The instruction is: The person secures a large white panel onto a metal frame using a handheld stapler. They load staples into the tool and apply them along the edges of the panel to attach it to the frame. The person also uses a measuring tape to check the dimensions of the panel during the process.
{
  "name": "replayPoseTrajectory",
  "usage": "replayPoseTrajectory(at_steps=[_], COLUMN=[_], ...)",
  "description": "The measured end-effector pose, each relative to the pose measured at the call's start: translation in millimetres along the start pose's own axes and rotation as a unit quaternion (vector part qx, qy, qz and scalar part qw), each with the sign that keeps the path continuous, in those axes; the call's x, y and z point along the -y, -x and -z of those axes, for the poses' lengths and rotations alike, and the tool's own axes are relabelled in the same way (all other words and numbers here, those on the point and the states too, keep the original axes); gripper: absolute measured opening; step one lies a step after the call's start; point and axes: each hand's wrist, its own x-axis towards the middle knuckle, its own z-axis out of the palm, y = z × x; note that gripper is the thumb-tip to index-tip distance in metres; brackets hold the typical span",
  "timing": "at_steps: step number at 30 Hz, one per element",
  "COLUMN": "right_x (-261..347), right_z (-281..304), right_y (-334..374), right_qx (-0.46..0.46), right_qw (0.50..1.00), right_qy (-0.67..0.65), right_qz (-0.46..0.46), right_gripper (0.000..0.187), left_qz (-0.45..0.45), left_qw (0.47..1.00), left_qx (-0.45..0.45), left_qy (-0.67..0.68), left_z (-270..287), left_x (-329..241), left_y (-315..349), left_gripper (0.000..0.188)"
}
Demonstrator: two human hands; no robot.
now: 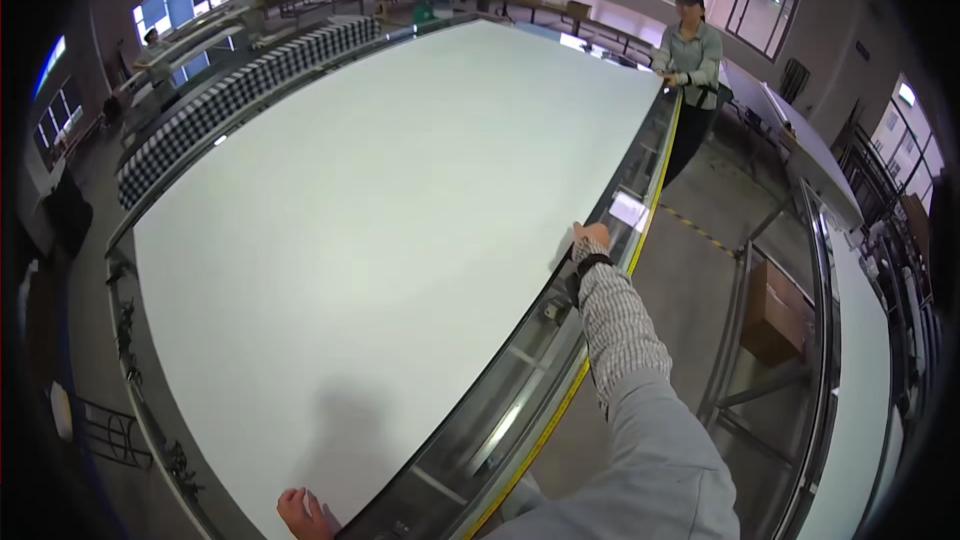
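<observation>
A large white sheet [400, 200] with a dark border along its right side lies spread over a long framed table. My right hand [592, 236], below a black wristband, is closed on the sheet's dark edge about halfway along that side. At the bottom of the view, my left hand [303, 515] rests by the sheet's near end, fingers curled; what they hold, if anything, is hidden. A yellow measuring tape [560, 410] runs along the table's right side. On the rail beyond my right hand lies a pale rectangular piece [629, 211].
At the far right corner a person [690, 50] in a cap has both hands on the sheet's edge. Clamps [128, 340] line the left rail. A checkered cloth roll [250, 90] lies beyond it. To my right stand a metal frame [825, 340] and a cardboard box [775, 315].
</observation>
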Motion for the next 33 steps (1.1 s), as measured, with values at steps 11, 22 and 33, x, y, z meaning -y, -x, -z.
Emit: replayPoseTrajectory(at_steps=[11, 22, 33], right_x=[0, -13, -6], right_z=[-7, -17, -15], right_y=[-62, -85, -101], right_qx=[0.056, 0.146, 0.143], right_qw=[0.993, 0.977, 0.976], right_qy=[0.098, 0.109, 0.137], right_qz=[-0.043, -0.109, -0.089], right_gripper=[0.050, 0.031, 0.024], left_qz=[-0.007, -0.205, -0.305], left_qw=[0.979, 0.948, 0.924], left_qx=[0.199, 0.242, 0.222], left_qy=[-0.032, 0.008, 0.059], left_z=[-26, -83, -105], left_x=[-83, -194, -224], left_y=[-65, -85, -83], left_gripper=[0.055, 0.055, 0.047])
